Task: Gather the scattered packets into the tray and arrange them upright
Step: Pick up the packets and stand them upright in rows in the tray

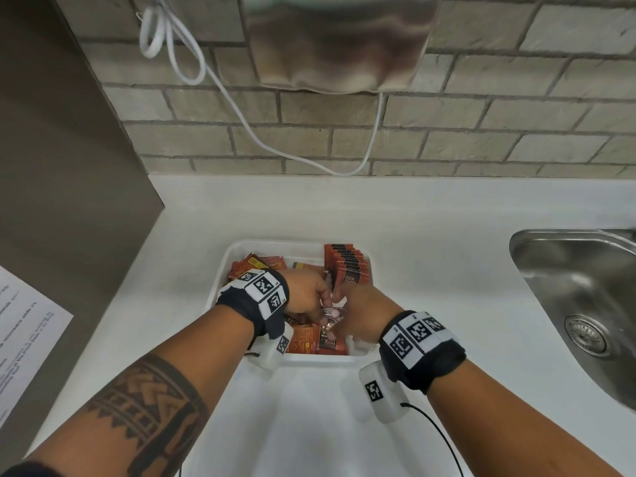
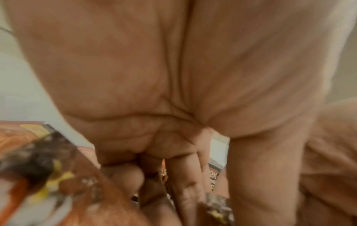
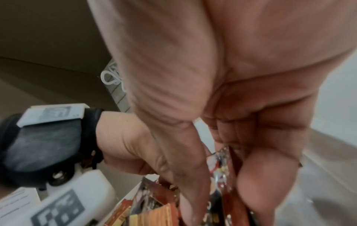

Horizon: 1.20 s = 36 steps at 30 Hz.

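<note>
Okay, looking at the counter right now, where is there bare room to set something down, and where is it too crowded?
Bare counter lies between the tray and the sink, behind the tray up to the brick wall, and in front of it between the forearms. Left, a paper sheet takes the edge. The tray is crowded: packets and the left hand and right hand fill it.

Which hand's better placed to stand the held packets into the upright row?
Right, probably: the right hand pinches the packets and is nearer the upright row; the left hand is over the loose pile.
</note>
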Tool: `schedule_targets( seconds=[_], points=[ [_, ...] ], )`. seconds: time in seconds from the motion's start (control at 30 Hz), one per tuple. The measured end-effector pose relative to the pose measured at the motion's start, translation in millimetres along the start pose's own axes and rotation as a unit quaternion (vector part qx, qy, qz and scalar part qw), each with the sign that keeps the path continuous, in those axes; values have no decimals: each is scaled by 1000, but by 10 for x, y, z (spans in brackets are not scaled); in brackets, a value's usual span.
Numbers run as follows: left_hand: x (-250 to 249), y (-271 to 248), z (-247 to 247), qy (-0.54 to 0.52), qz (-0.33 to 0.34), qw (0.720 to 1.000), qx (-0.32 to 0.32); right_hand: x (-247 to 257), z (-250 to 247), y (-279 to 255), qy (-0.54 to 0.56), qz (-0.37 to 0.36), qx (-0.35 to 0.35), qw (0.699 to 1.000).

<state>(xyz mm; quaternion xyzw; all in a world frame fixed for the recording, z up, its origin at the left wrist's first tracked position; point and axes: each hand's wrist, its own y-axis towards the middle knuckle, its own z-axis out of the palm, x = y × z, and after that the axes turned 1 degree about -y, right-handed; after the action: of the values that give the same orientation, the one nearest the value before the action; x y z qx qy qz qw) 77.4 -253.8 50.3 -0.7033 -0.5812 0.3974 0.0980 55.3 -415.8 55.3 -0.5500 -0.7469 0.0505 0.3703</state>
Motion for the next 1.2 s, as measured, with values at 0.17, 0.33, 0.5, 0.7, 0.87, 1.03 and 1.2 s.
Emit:
schedule_targets(
  seconds=[0.17,0.33,0.5,0.7,0.87,1.03,1.2],
  points=[
    [30,-132,-86,19,0,999,32,116,61,32,-58,21,25,998],
    [49,-210,-115,88,-12,995,43,133,144,48,-64,15,38,997],
    [40,-209,-76,139,-2,990,33,92,249,82,-74,5,25,997],
    [66,-235,-125,100,-2,995,12,53,331,119,-37,-3,-24,999],
    [59,-319,-308,33,21,999,-29,43,169,82,-16,-31,-73,997],
    [198,-373,-483,-108,53,985,-123,37,-66,43,76,-45,-110,990],
    [391,-296,-348,-317,68,922,-211,8,-115,78,227,-36,-108,967]
  ],
)
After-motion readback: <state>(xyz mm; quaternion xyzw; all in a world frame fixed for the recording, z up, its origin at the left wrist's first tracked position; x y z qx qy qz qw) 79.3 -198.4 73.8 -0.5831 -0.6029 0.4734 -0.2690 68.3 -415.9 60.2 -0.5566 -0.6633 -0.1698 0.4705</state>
